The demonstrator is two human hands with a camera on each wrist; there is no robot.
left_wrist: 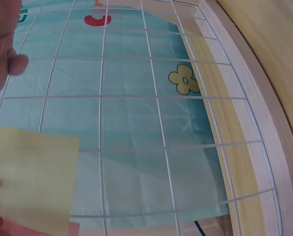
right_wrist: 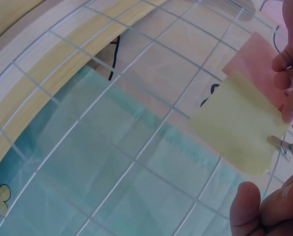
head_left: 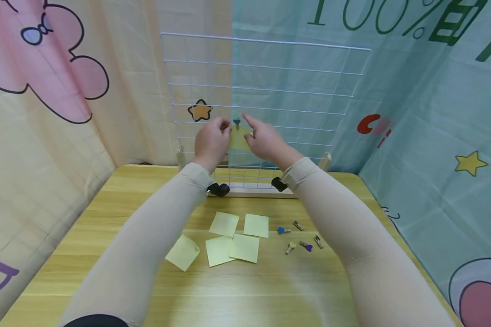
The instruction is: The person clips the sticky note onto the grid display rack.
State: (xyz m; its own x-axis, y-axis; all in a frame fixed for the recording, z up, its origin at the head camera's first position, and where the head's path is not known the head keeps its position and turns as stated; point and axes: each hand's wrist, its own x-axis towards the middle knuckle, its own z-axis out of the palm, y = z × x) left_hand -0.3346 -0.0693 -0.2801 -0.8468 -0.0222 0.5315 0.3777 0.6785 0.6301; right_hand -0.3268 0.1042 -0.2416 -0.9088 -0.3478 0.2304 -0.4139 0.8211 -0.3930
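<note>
A yellow sticky note [head_left: 239, 140] hangs on the white wire grid [head_left: 303, 93], with a small wooden clip with a green heart [head_left: 237, 121] at its top edge. My left hand [head_left: 211, 141] is at the note's left side, fingers bent and fingertips right at its edge; I cannot tell whether they pinch it. On the other side is my right hand [head_left: 267, 140], its index finger extended beside the clip and its thumb by the note's right edge. Both wrist views show a pink paper [right_wrist: 249, 56] beside the yellow note; in the head view it is hidden.
Several yellow sticky notes [head_left: 223, 223] lie on the wooden table [head_left: 245, 290], two of them overlapping. Several small decorated clips [head_left: 305, 245] are scattered to their right. The grid stands in a wooden base [head_left: 253, 193] at the back, before patterned curtains [head_left: 425, 136].
</note>
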